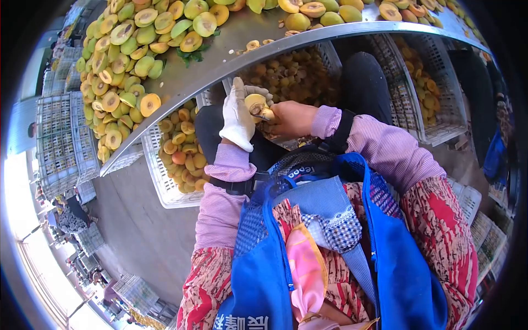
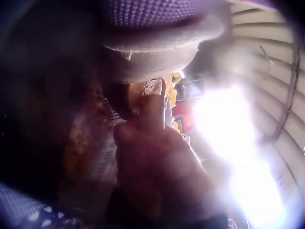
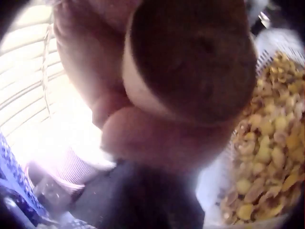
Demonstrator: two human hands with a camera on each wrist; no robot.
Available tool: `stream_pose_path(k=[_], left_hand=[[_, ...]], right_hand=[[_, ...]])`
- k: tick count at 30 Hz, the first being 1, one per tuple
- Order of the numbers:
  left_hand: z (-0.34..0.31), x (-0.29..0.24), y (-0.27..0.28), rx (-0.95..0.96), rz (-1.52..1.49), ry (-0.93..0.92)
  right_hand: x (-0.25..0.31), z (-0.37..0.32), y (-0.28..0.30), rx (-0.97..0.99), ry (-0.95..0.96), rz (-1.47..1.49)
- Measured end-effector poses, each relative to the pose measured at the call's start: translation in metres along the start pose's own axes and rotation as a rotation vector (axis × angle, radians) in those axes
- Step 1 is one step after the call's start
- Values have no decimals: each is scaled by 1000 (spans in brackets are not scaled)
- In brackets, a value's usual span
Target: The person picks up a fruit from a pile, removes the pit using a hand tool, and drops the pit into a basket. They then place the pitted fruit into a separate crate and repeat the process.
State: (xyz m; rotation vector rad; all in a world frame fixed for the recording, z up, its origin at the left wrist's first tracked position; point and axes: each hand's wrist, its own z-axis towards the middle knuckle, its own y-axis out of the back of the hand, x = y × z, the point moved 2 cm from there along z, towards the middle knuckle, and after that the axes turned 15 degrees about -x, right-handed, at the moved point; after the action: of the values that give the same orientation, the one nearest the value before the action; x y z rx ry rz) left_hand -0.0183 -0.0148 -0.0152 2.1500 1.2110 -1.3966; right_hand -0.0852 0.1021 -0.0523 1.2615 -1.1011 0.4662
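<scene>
My left hand [image 1: 237,116], in a white glove, holds a yellow apricot [image 1: 255,101] under the edge of the metal table. The bare right hand [image 1: 296,119] grips a short tool [image 1: 266,114] against the cut side of that fruit. Seen from the right wrist, the tool's thick round handle end [image 3: 195,62] sticks out of the curled fingers [image 3: 157,138]. Its working tip is hidden by the fruit and the hands. In the left wrist view, the glove [image 2: 152,62] is above the right hand [image 2: 157,167], both dim against glare.
Halved green-yellow apricots [image 1: 124,66] are heaped on the metal table [image 1: 220,58]. A white crate [image 1: 159,181] of apricot halves stands by the left leg. Below the hands is a crate of fruit pieces [image 3: 267,152]; another crate [image 1: 418,82] stands at the right.
</scene>
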Motion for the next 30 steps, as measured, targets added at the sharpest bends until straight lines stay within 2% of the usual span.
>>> stream_pose_path(k=[1, 3, 4, 6, 9, 11, 12, 13, 15, 16, 17, 18, 20, 22, 24, 25, 26, 28, 29, 30], left_hand=[[-2, -2, -4, -55, -8, -17], [-11, -7, -5, -26, 44, -74], [-12, -10, -6, 3, 101, -143], [-13, -9, -6, -26, 72, -187], [-19, -16, -3, 29, 79, -253], [-21, -18, -4, 163, -7, -177], [-20, -16, -3, 158, -8, -179], [-18, -12, -3, 138, -1, -164], [-15, -8, -6, 76, -9, -137], [-15, -6, -5, 77, 147, -323], [-16, -5, -6, 86, 264, -454], [-23, -7, -7, 96, 382, -579], [-31, -15, -12, 205, 554, -882], [-32, -16, -13, 303, 626, -929], [-23, -3, -11, 268, 325, -246], [-22, -1, -10, 229, 162, -15], [-23, -3, -10, 237, 166, -19], [-29, -8, -13, 268, 131, -34], [-28, -5, -12, 274, 150, -128], [-30, -6, -13, 277, 151, -131]], right_hand=[[19, -3, 17, -3, -5, -8], [48, -15, 38, 406, -563, 518], [46, -15, 37, 405, -560, 513], [43, -20, 31, 549, -744, 874], [45, -21, 33, 650, -742, 1032], [45, -23, 33, 645, -727, 1008], [49, -24, 33, 638, -716, 986], [54, -25, 34, 493, -659, 723], [61, -26, 38, 453, -660, 644], [61, -26, 41, 403, -663, 570], [53, -28, 39, 524, -763, 756], [45, -30, 37, 520, -763, 760], [35, -35, 35, 686, -804, 1092], [46, -39, 43, 681, -773, 1114], [54, -40, 53, 502, -625, 511], [48, -39, 49, 509, -626, 555], [40, -39, 47, 499, -624, 557], [31, -42, 44, 699, -701, 975], [28, -42, 42, 713, -715, 1003], [25, -42, 40, 709, -712, 1003]])
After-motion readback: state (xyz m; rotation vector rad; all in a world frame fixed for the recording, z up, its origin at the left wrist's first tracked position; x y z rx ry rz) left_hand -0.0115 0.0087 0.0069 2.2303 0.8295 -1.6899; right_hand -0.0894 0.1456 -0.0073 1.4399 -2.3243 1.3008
